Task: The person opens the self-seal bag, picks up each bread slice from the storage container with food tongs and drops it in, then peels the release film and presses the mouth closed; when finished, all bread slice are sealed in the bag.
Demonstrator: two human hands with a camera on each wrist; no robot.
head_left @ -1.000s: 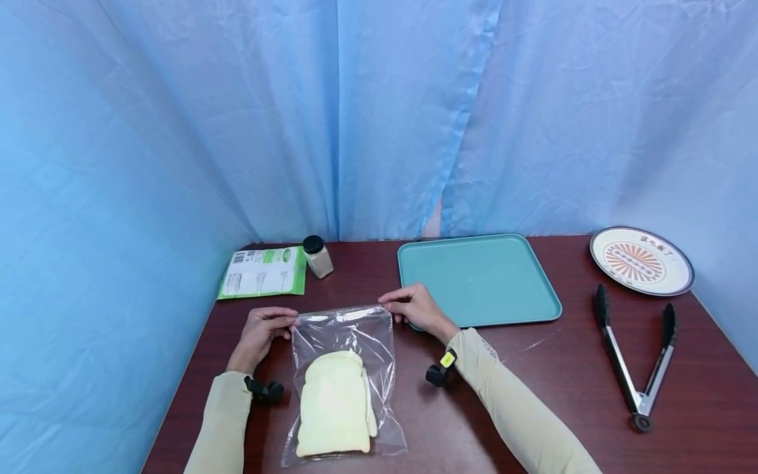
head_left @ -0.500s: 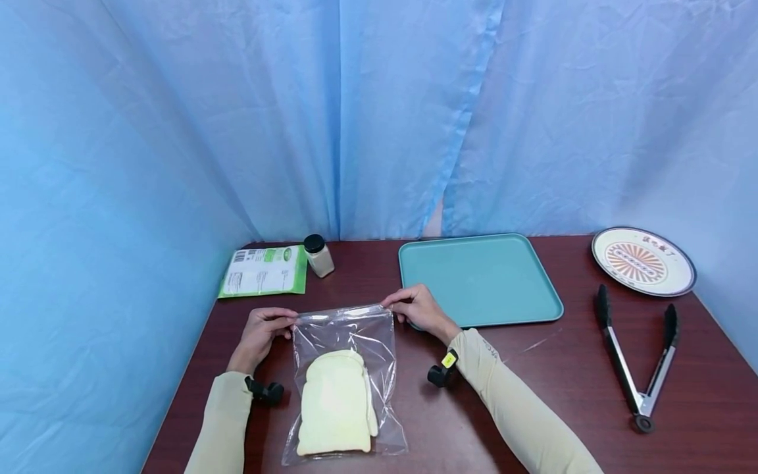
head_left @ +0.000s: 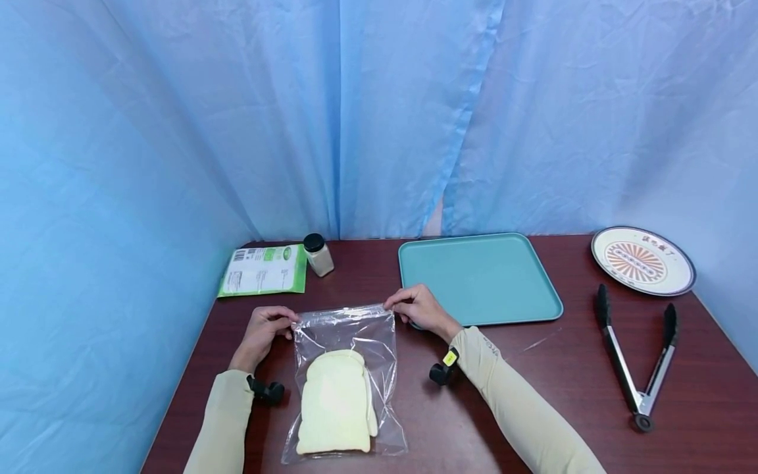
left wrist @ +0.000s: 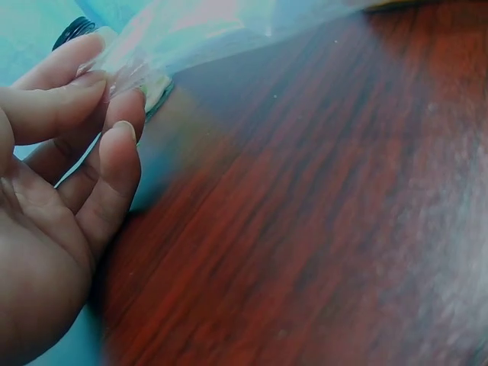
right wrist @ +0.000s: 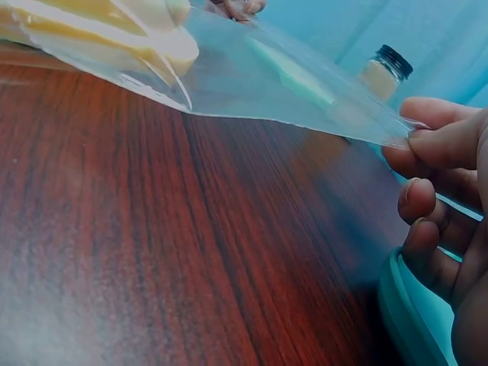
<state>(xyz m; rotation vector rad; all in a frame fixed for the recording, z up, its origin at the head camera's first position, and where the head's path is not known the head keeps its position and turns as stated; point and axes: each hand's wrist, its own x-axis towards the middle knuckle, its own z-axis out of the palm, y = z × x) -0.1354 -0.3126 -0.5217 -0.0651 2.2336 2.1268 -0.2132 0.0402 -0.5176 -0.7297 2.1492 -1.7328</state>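
Note:
Slices of bread (head_left: pixel 334 401) lie inside a clear plastic bag (head_left: pixel 385 388), low in the head view. My left hand (head_left: pixel 263 336) pinches the bag's top left corner between thumb and forefinger. At the top right corner, my right hand (head_left: pixel 423 311) pinches the film the same way. Between the two hands the top edge is stretched nearly straight. In the left wrist view the left hand (left wrist: pixel 69 145) has the gathered film at its fingertips. The right wrist view shows the right hand (right wrist: pixel 446 183) holding the raised corner, with the bread (right wrist: pixel 114 38) farther down the bag.
Behind the right hand lies a teal tray (head_left: pixel 480 280). A green and white packet (head_left: pixel 263 271) and a black-lidded jar (head_left: pixel 318 255) stand at the back left. Tongs (head_left: pixel 639 368) lie spread on the right, below a patterned plate (head_left: pixel 642 261). Blue curtains (head_left: pixel 379 118) border the table.
The right hand has shifted very slightly to the right along with the bag's corner. Both hands still pinch the bag, and the bread lies as before.

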